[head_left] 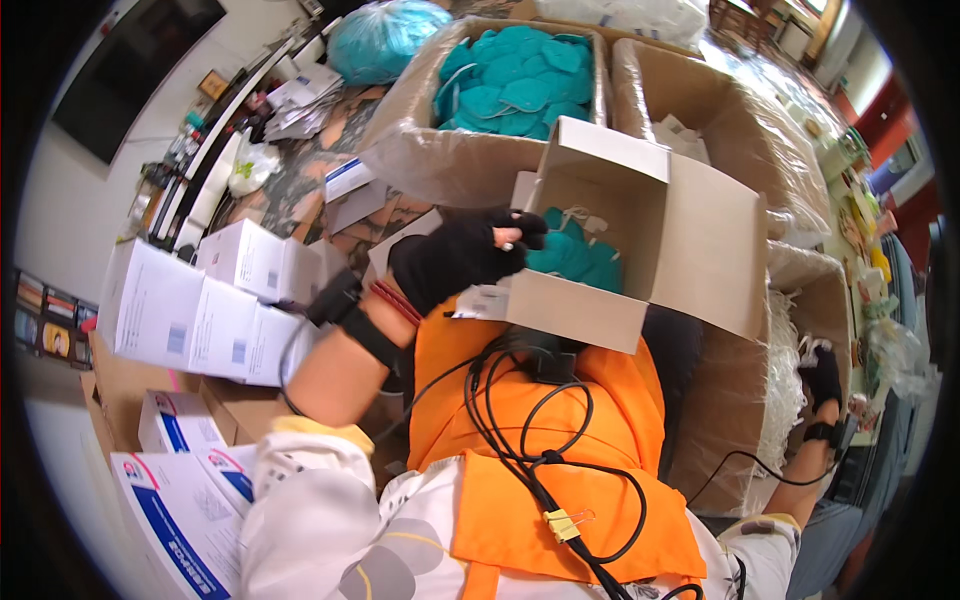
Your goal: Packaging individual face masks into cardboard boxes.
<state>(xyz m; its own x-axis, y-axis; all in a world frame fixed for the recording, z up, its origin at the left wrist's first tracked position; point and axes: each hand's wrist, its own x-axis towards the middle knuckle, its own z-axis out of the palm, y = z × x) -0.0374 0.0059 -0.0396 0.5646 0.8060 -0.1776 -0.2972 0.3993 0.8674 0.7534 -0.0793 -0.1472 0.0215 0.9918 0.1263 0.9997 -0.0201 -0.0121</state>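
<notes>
My left hand (465,255), in a black fingerless glove, is at the left rim of an open white cardboard box (580,315) on my lap. Its fingers are curled; what they hold, if anything, is hidden. Several teal face masks (575,255) with white straps lie inside this box, its flap folded out to the right. Far to the right, my gloved right hand (823,378) is at the rim of a large lined carton holding white, stringy pieces (785,385). Its fingers look closed near something small and white that I cannot make out.
Ahead stands a big lined carton heaped with teal masks (520,85), beside another lined carton (720,110). White printed boxes (190,310) are stacked at the left. A teal-filled plastic bag (388,40) lies behind. Black cables (545,455) hang over my orange apron (600,430).
</notes>
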